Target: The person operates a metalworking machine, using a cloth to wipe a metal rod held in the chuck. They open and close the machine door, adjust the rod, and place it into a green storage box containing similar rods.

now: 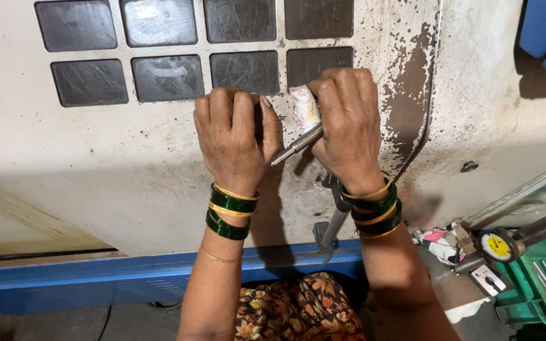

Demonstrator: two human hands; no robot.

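Left hand [236, 136] and right hand [347, 126] both clamped on thin silver metal rod [296, 145], against scuffed cream machine panel [127, 164], open room around.

Left hand [235, 136] and right hand [347, 126] grip a metal rod [296, 144].

Dark panel grid [191, 53] sitting across scratched cream machine wall [96, 158]; blue rail [96, 278] running below; dial gauge [498, 246] lying w/ green crate [538, 284] at right.
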